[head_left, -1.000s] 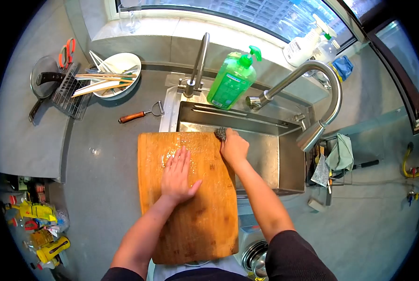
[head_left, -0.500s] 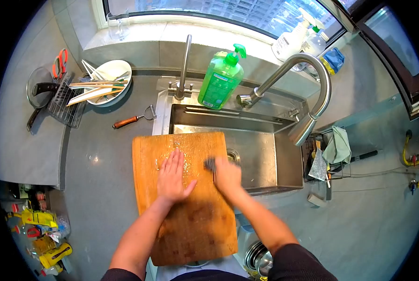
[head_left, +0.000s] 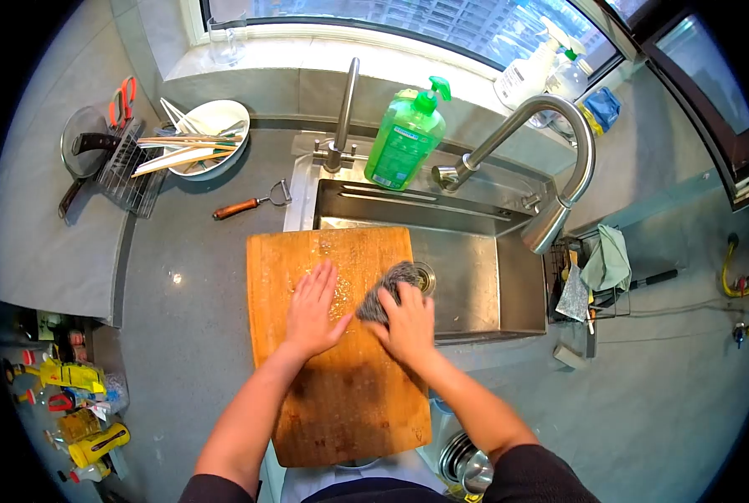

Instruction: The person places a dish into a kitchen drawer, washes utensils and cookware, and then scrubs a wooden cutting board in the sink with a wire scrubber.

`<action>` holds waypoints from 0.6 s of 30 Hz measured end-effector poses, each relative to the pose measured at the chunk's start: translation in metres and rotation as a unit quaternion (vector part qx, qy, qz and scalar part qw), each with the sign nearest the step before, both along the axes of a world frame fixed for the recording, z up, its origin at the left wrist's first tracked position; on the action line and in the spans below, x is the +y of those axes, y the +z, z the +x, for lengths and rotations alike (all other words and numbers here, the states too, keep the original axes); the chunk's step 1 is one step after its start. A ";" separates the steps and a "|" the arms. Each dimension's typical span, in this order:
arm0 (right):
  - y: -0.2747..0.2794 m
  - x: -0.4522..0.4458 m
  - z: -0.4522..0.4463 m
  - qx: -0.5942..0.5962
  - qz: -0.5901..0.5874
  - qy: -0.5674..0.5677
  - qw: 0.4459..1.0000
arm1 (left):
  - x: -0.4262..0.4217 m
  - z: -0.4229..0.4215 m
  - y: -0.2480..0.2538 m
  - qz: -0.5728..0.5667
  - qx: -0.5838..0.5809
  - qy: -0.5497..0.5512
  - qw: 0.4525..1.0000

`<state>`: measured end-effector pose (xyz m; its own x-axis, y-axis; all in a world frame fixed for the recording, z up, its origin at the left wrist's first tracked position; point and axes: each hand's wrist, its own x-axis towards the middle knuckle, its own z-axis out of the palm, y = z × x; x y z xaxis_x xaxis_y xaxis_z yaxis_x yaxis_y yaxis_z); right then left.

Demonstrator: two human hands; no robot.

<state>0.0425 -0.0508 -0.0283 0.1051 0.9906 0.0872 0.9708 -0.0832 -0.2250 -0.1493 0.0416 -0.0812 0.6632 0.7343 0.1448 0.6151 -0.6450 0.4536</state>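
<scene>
A wooden cutting board [head_left: 341, 402] lies partly over the sink's left side and reaches past the counter's front edge toward my body. Wet, foamy spots show on its upper half. My left hand [head_left: 312, 314] rests flat on the board, fingers stretched out and holding nothing. Near the board's right edge, my right hand [head_left: 408, 323] grips a grey scrubbing cloth [head_left: 379, 306], pressed against the wood. The cloth's far end reaches over that edge toward the sink drain.
Right of the board is the steel sink [head_left: 521, 285] with a tall curved faucet [head_left: 591, 151]. Behind it stands a green soap bottle [head_left: 404, 147]. A peeler [head_left: 249, 206] lies on the counter, near a white bowl [head_left: 239, 126] with chopsticks. A wire rack [head_left: 127, 180] holds knives and scissors.
My right hand, blurred earlier, has shifted slightly down, and the grey cloth now shows more fully. My left hand stays flat on the board. The whole view has shifted a little.
</scene>
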 end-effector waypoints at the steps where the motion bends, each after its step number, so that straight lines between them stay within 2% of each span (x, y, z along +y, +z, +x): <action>1: 0.009 -0.012 -0.005 -0.008 0.056 -0.001 0.998 | 0.000 -0.006 0.002 0.002 0.022 0.040 0.999; 3: -0.002 -0.008 -0.006 0.061 0.058 -0.005 0.996 | -0.007 -0.020 0.009 0.005 0.069 0.119 0.990; 4: -0.011 -0.005 -0.004 0.095 0.059 -0.008 0.994 | -0.009 -0.025 0.008 0.012 0.060 0.115 0.991; 5: -0.022 0.007 -0.003 0.067 0.107 0.021 0.992 | -0.008 -0.030 0.008 0.021 0.051 0.112 0.992; 8: -0.044 0.060 0.010 0.094 0.106 0.048 0.989 | -0.004 -0.034 0.013 0.006 0.025 0.095 0.995; 10: -0.048 0.114 0.020 0.058 0.183 0.031 0.981 | 0.001 -0.031 0.015 -0.004 0.019 0.090 0.996; 13: -0.046 0.159 0.005 0.075 0.172 -0.087 0.978 | -0.003 -0.034 0.015 -0.013 0.033 0.096 0.995; 16: -0.044 0.100 -0.021 0.170 0.128 0.083 0.974 | 0.000 -0.028 0.016 -0.011 0.025 0.092 0.995; 18: -0.038 0.088 0.001 0.180 0.102 0.141 0.968 | -0.001 -0.033 0.014 -0.012 0.027 0.088 0.996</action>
<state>0.0438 0.0377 -0.0662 -0.1076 0.9504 0.2919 0.8040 0.2559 -0.5368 -0.1824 0.0404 -0.0676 0.5305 0.8425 0.0936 0.7412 -0.5147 0.4310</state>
